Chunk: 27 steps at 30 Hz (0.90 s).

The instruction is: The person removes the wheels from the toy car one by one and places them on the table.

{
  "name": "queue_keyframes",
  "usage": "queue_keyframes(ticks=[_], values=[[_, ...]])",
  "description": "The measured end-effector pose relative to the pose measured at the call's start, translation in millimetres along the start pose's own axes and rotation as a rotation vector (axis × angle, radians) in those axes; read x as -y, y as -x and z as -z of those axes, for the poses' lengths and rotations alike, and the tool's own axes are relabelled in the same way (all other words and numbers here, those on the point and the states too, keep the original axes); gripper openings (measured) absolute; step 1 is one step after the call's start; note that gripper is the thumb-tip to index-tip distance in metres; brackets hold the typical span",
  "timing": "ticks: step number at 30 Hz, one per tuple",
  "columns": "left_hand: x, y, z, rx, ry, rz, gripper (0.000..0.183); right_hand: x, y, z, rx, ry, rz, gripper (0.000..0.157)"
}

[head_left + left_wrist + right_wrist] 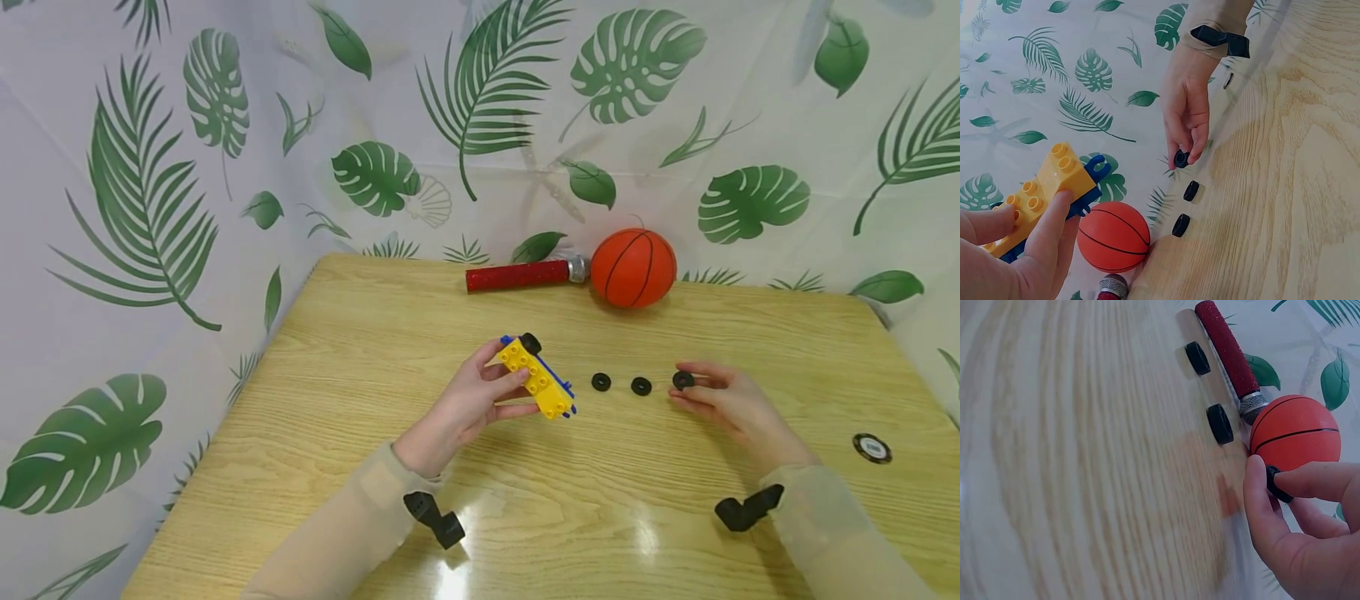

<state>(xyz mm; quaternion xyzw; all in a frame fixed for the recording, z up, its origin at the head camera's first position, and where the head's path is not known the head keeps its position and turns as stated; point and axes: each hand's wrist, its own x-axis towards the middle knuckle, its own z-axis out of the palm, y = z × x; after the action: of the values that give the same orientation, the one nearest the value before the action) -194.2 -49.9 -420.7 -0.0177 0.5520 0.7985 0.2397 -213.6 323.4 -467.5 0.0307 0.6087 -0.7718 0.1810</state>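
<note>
My left hand (480, 392) grips a yellow and blue toy car (534, 379) made of studded building-brick pieces, tilted above the table. One black wheel (531, 343) sits at its upper end, and blue hooks stick out at the lower end, seen closer in the left wrist view. Between thumb and fingertips, my right hand (723, 404) pinches a small black tyre (682, 381). Two more black tyres, a left one (601, 382) and a middle one (641, 386), lie on the table between the hands.
Toward the back of the wooden table (375, 333) lie a red microphone (521, 276) and an orange toy basketball (633, 268), side by side. A round black-rimmed chip (872, 448) rests at the right. Leaf-printed cloth hangs behind the table and at its left.
</note>
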Motion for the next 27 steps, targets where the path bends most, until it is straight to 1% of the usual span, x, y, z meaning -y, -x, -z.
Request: queue_keyframes(ticks=[4,8,13,17,20,27], values=[[0.5,-0.9,0.2,-0.004,-0.001,0.001,0.054,-0.9,-2.6,1.7,-0.014,0.043,-0.026,0.035],[0.7,-1.9,0.4,-0.009,0.000,0.006,0.055,-1.6,-4.3,3.2,-0.017,0.081,-0.050,0.041],[0.8,-2.2,0.8,-0.010,0.006,0.004,0.056,-1.8,-3.2,5.7,-0.008,0.097,-0.060,0.043],[0.6,-2.2,1.0,-0.009,0.011,0.003,0.057,-1.6,-2.3,6.5,-0.005,0.145,-0.063,0.060],[0.6,-2.5,1.1,-0.008,0.008,0.006,0.057,-1.4,-2.4,6.3,-0.005,0.195,-0.068,0.069],[1.4,-2.7,1.0,-0.009,0.001,0.005,0.056,-1.4,-3.8,6.8,-0.031,0.246,-0.078,0.066]])
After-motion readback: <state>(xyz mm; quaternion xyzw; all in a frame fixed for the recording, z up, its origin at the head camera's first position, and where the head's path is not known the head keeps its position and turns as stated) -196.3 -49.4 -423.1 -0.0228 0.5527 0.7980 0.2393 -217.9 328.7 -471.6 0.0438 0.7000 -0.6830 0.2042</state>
